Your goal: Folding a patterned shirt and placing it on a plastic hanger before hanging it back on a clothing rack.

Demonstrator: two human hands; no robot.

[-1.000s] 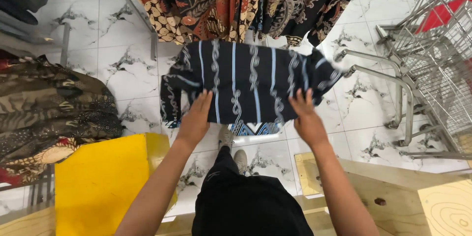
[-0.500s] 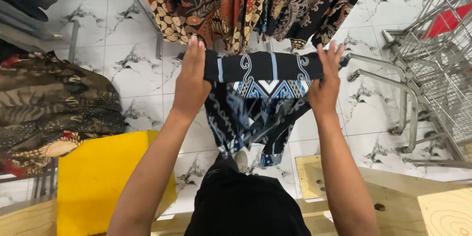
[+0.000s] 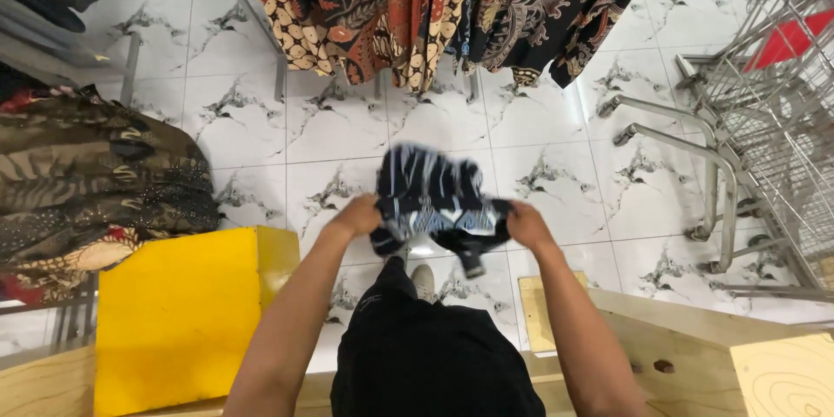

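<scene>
A dark navy shirt (image 3: 432, 200) with pale blue wavy stripes is bunched into a small, blurred bundle in front of me, above the white marble-patterned floor. My left hand (image 3: 358, 215) grips its left side. My right hand (image 3: 525, 224) grips its right side. Both arms reach forward over my black-clothed body, and a shoe toe shows just below the bundle.
Patterned red, brown and black garments (image 3: 417, 9) hang on a rack ahead. Folded brown fabrics (image 3: 95, 182) lie stacked at the left above a yellow box (image 3: 178, 313). A metal shopping cart (image 3: 764, 130) stands at the right. Pale wooden boards (image 3: 695, 347) lie at the lower right.
The shirt was spread wide, then lifted high and folded over. Now both hands have dropped and come closer together, with the shirt gathered into a compact bundle.
</scene>
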